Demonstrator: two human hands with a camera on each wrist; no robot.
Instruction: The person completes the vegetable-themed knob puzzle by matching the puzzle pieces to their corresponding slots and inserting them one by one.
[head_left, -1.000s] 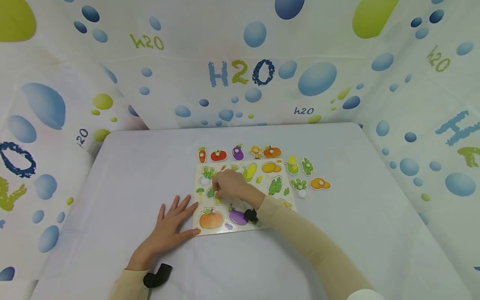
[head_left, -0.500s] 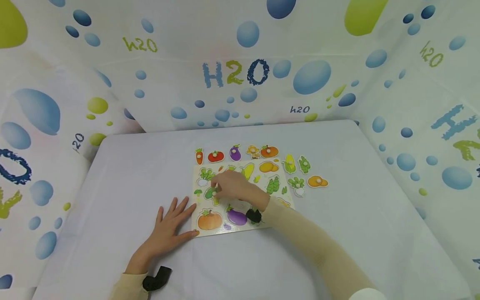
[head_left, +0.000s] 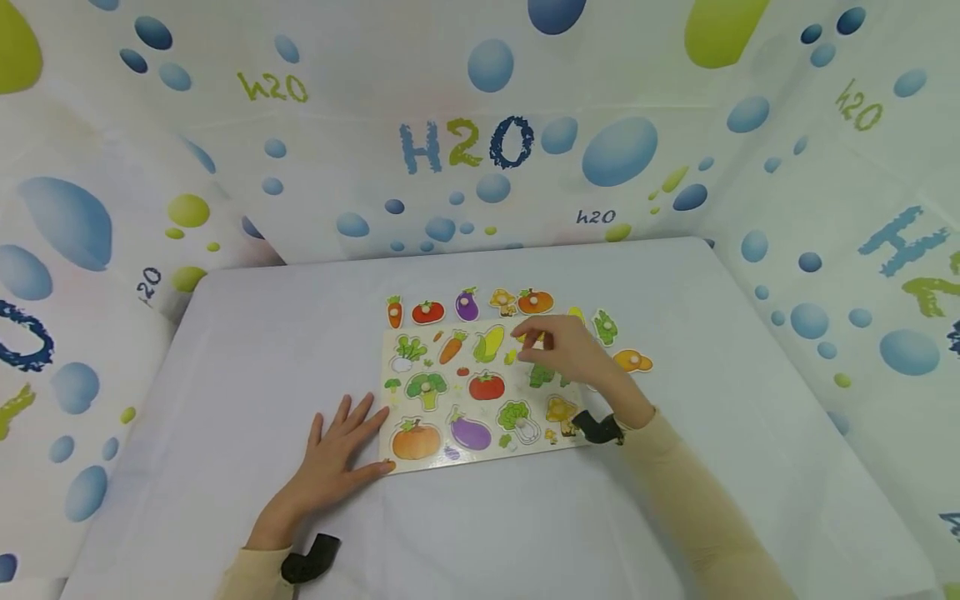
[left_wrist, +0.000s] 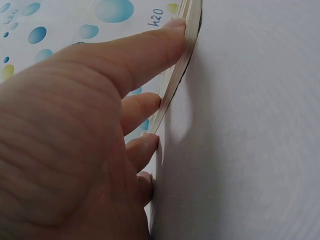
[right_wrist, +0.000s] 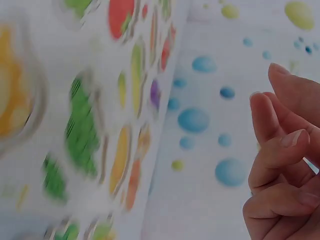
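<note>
A vegetable puzzle board [head_left: 442,458] lies flat on the table. My left hand [head_left: 333,458] is spread at its left side, thumb and fingertips touching the edge; the left wrist view shows the fingertips [left_wrist: 172,40] against the board's side. My right hand [head_left: 566,348] hovers over the board's right part, fingers loosely bent, thumb and index finger apart in the right wrist view, nothing between them. It hides part of the board's upper right and some pieces behind. A broccoli piece [head_left: 426,389] with a knob sits in its slot at the board's left.
Loose knobbed pieces lie along the board's far edge: a carrot [head_left: 395,312], a tomato [head_left: 428,312], an eggplant [head_left: 467,305], a mushroom [head_left: 503,302] and a pumpkin [head_left: 536,301]. Right of these are a partly hidden corn [head_left: 576,314], a green vegetable piece [head_left: 605,327] and a potato piece [head_left: 632,360].
My right hand has let go of the broccoli piece, which stays in its slot, and has moved right across the board. My left hand keeps its place at the board's edge.
</note>
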